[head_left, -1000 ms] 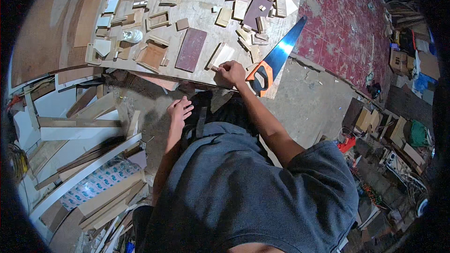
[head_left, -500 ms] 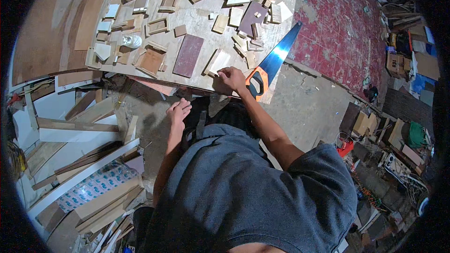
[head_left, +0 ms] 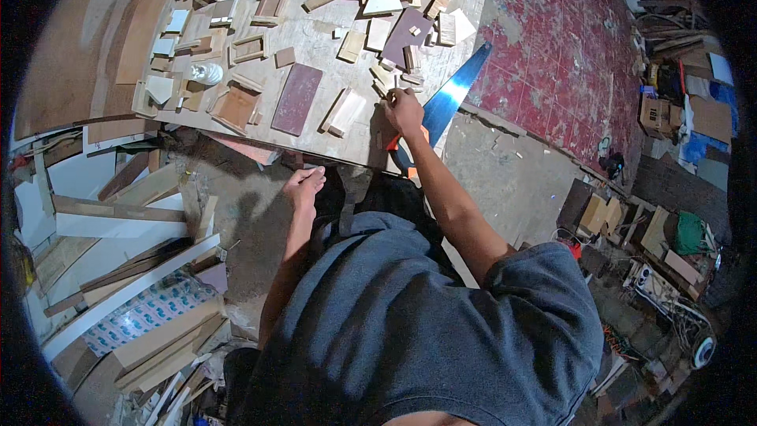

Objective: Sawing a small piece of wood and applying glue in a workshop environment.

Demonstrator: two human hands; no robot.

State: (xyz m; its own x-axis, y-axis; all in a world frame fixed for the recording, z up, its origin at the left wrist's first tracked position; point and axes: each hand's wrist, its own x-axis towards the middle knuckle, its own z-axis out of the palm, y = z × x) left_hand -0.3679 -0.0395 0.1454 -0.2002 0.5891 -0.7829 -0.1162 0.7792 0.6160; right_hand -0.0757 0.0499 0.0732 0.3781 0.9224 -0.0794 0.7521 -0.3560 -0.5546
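Observation:
My right hand [head_left: 406, 113] reaches over the near right part of the workbench, its fingertips pinched together at a cluster of small wood offcuts [head_left: 384, 81]. Whatever lies between those fingers is hidden. Under my right wrist is the orange handle of a hand saw [head_left: 453, 93], its blue blade slanting away to the far right. Just off the bench's front edge, my left hand [head_left: 305, 186] hovers with loosely bent fingers, and I see nothing in it. A pale wooden block [head_left: 344, 112] and a flat maroon board [head_left: 297, 99] rest left of my right hand.
The workbench [head_left: 268, 128] bears small open wooden boxes [head_left: 239, 104], a white spiral bulb [head_left: 206, 72] and many offcuts. Boards and panels [head_left: 118, 225] are heaped on the floor at left. Beyond the saw lies a worn red floor [head_left: 552, 47]; clutter and a cardboard box [head_left: 658, 114] stand at right.
My right hand has moved away from the pale block, forward and right to the offcuts, its forearm now crossing the saw handle. My left hand stays near the bench edge, fingers slightly more bent.

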